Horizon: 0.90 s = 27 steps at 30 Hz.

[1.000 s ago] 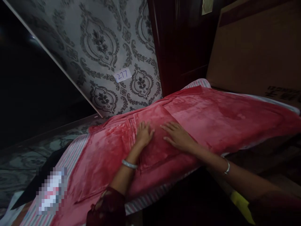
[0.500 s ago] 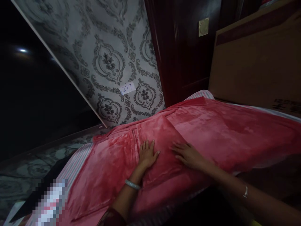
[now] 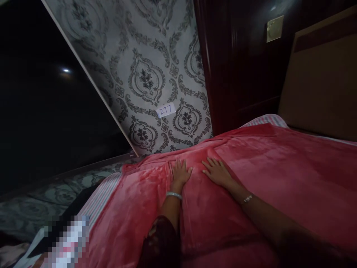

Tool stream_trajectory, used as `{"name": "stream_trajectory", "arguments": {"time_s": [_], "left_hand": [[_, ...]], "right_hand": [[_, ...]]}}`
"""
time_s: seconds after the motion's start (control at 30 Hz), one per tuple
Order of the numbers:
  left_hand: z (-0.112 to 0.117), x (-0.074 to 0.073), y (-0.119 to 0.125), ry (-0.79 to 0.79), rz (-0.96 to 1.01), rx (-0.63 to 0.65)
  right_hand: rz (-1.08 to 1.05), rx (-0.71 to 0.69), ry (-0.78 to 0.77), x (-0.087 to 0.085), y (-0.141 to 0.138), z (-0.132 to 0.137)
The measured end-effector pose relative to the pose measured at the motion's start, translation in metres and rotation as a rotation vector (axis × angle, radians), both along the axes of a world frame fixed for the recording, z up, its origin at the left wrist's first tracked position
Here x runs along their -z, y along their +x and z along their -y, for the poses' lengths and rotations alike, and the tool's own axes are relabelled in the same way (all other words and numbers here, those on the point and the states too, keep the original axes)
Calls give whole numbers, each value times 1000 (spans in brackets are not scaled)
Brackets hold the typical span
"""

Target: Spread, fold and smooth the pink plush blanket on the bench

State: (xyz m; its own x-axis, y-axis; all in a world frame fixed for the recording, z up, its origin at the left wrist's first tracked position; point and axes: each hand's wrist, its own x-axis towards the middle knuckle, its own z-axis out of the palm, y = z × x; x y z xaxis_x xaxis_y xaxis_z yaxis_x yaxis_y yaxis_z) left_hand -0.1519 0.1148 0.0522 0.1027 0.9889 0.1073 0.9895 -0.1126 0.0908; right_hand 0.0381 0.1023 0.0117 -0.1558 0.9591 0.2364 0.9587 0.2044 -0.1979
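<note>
A red plush blanket (image 3: 273, 175) lies spread over a striped sheet (image 3: 99, 199) on a bed. My left hand (image 3: 180, 172) rests flat on the blanket near its far edge, fingers spread, a pale bangle on the wrist. My right hand (image 3: 216, 172) lies flat beside it, a little to the right, fingers stretched out, with a thin bracelet on the wrist. Both palms press on a folded panel of the blanket. Neither hand holds anything.
A grey patterned wall (image 3: 150, 74) with a small paper label (image 3: 166, 110) stands behind the bed. Dark wooden furniture (image 3: 237, 67) and a brown headboard (image 3: 320, 82) lie to the right. A dark cloth (image 3: 69, 208) lies at the left.
Both hands have slid further away across the blanket and closer together. The view has shifted so the bed fills more of the right side.
</note>
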Motion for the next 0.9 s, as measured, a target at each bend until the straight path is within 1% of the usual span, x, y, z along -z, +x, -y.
{"name": "stream_trajectory", "arguments": {"time_s": [0.07, 0.1, 0.13, 0.2, 0.27, 0.33, 0.43, 0.5, 0.57, 0.6, 0.67, 0.7, 0.73, 0.8, 0.87, 0.9], "left_hand": [[-4, 16, -5, -12, 2, -67], [-5, 22, -6, -4, 0, -83], [-5, 25, -6, 4, -4, -87], [-4, 28, -6, 12, -10, -82], [-2, 25, -4, 2, -3, -83], [0, 17, -1, -39, 25, -84], [5, 2, 0, -118, 74, -50], [16, -10, -4, -150, 90, 7], [37, -22, -14, -153, 102, 72], [52, -27, -23, -146, 110, 100], [89, -36, -48, -104, 126, 117], [110, -38, -64, -72, 131, 98], [131, -39, -82, -37, 134, 56], [171, -35, -121, 33, 114, -91], [205, -24, -156, 80, 42, -298], [218, -16, -169, 72, 0, -383]], "right_hand": [[18, -3, -4, 19, 3, -3], [20, -5, -2, 25, 4, -4], [20, -9, 0, 28, 5, -5], [21, -12, -4, 30, 6, -7], [26, -6, -14, 28, 6, -7], [32, -8, -2, 25, 6, -5], [29, -29, 51, 25, 7, -3], [29, -41, 81, 28, 9, -3], [27, -52, 97, 31, 12, -4], [26, -59, 101, 33, 13, -5], [24, -72, 94, 34, 15, -6], [22, -74, 83, 35, 15, -6], [17, -77, 73, 35, 16, -5], [-2, -84, 58, 34, 16, -4], [-18, -91, 42, 33, 16, -2], [-23, -93, 30, 32, 17, -1]]}}
